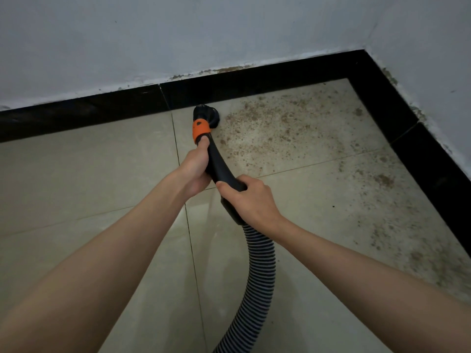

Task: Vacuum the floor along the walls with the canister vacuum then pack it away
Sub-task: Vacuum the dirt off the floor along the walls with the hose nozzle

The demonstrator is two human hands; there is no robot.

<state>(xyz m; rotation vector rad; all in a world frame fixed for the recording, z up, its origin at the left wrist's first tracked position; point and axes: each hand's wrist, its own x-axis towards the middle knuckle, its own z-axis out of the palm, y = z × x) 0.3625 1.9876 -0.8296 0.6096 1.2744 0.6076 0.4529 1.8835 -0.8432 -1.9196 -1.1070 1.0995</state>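
Both hands, left hand (pixel 194 171) and right hand (pixel 248 198), grip the curved black plastic wand (pixel 219 164) above ribbed hose (pixel 257 273).

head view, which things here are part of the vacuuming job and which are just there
Part of the job:
- black curved vacuum handle with orange collar, held by left hand and right hand
- black round nozzle
- ribbed grey hose
- brown dirt specks on beige floor tiles

Just there:
- black skirting
- pale wall

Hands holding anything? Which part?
Both grip the vacuum handle: left hand just below the orange collar, right hand at the hose end.
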